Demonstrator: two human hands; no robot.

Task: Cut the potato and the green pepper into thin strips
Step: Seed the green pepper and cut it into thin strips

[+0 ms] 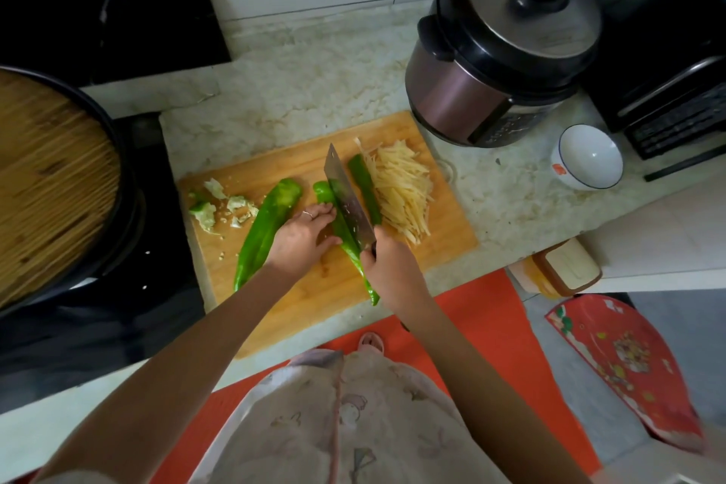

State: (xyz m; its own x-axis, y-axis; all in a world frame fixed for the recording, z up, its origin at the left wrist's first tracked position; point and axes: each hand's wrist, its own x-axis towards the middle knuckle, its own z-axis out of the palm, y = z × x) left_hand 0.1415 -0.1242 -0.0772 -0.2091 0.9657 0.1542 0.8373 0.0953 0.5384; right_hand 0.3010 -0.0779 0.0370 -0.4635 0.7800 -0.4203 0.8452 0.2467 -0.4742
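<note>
On the wooden cutting board [298,299] lies a pile of thin potato strips [400,191] at the right. A long green pepper half [265,228] rests on the left. My left hand [302,234] presses a second pepper piece [353,253] flat against the board. My right hand [387,263] grips the handle of a cleaver [347,198], whose blade runs lengthwise along that piece. A narrow cut pepper strip [365,185] lies between the blade and the potato strips. Pepper core and seed scraps [220,206] sit at the board's left end.
A pressure cooker [499,51] stands behind the board at right, with a white bowl [589,157] and a black oven [668,63] beyond it. A black pan with a bamboo mat [51,177] sits on the stove at left. The counter edge runs just below the board.
</note>
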